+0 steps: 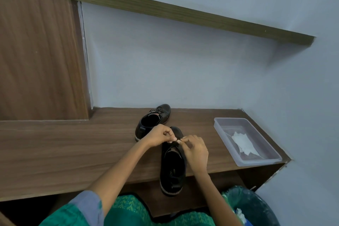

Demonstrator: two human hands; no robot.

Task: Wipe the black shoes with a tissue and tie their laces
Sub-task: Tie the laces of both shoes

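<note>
Near shoe [173, 167] overhangs our surface [73, 152] edge. Both hands, left hand [161, 135] and right hand [195, 150], have fingers curled, pinching its laces [177, 141]; a hard tug could drag it off. Far shoe [153, 121] sits behind.

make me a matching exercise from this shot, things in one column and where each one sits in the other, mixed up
Things:
1. near shoe
2. far shoe
3. tissue
4. bin

Places:
A. inside the clear tray
B. low at the right, below the shelf
C. by the wall, untouched
D. under both hands, laces pinched

Pairs: 1-D, 2-C, 3-A, 4-B
</note>
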